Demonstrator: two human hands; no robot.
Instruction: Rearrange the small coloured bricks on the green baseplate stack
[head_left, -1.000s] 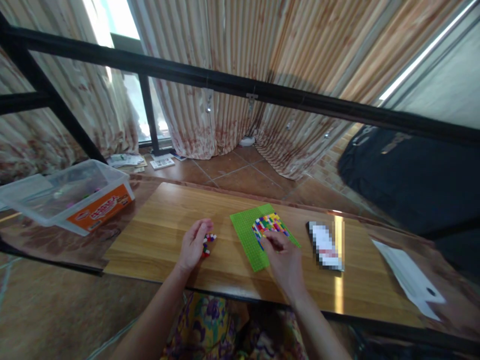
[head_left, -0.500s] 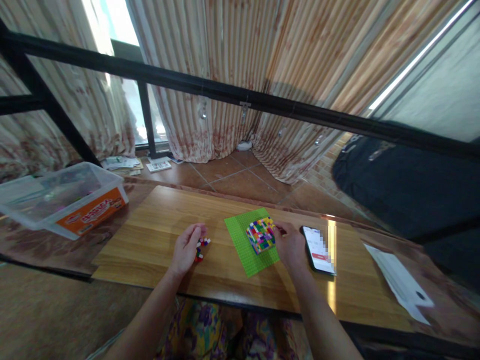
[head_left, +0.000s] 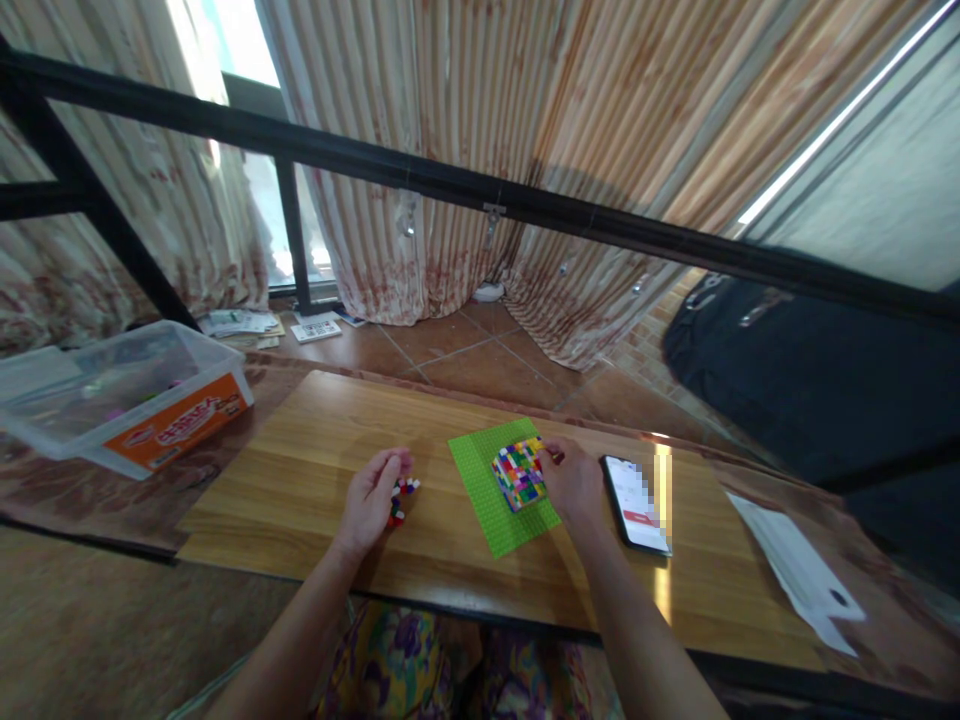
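Observation:
A green baseplate (head_left: pixel 484 482) lies on the wooden table (head_left: pixel 315 450) in front of me, with a many-coloured block of small bricks (head_left: pixel 517 470) built on its right part. My right hand (head_left: pixel 571 480) rests at the block's right side, fingertips touching its upper edge. My left hand (head_left: pixel 370 497) lies curled on the table left of the plate, its fingers closed around a small cluster of red, white and blue bricks (head_left: pixel 400 497).
A phone (head_left: pixel 634 490) with a lit screen lies just right of my right hand. A white sheet of paper (head_left: pixel 799 568) sits at the table's far right. A clear plastic box (head_left: pixel 127 400) with an orange label stands at the left. A black rail (head_left: pixel 480 195) crosses above.
My right hand moved from the front of the brick block to its right side, and the green plate with the block has turned. My left hand stayed on the loose bricks.

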